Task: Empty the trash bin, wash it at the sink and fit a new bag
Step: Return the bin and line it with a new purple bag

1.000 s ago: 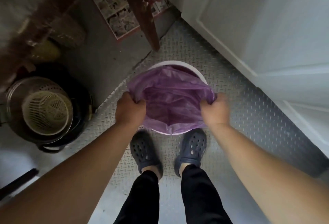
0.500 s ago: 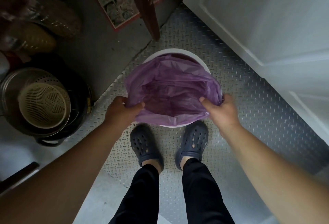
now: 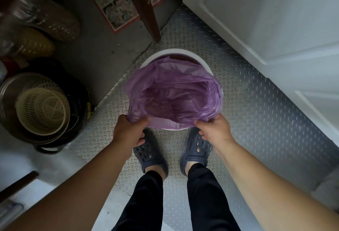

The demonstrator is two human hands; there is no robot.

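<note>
A round white trash bin (image 3: 170,53) stands on the metal tread-plate floor just in front of my feet. A purple plastic bag (image 3: 174,95) sits in its mouth, spread wide and folded over the near and side rim; the far rim is bare. My left hand (image 3: 129,131) pinches the bag's near-left edge. My right hand (image 3: 213,129) grips the bag's near-right edge. Both hands are at the near rim, above my dark clogs. The inside of the bag looks empty.
A white panelled door (image 3: 275,29) runs along the right. A brown wooden leg (image 3: 145,6) stands behind the bin, with a printed sheet (image 3: 113,5) on the floor. At left, a metal pot (image 3: 11,91) holds a cream colander (image 3: 42,109).
Both hands slid along the bag's edge from the bin's sides toward the near rim, drawing closer together. The bag's mouth now spreads wider over the rim.
</note>
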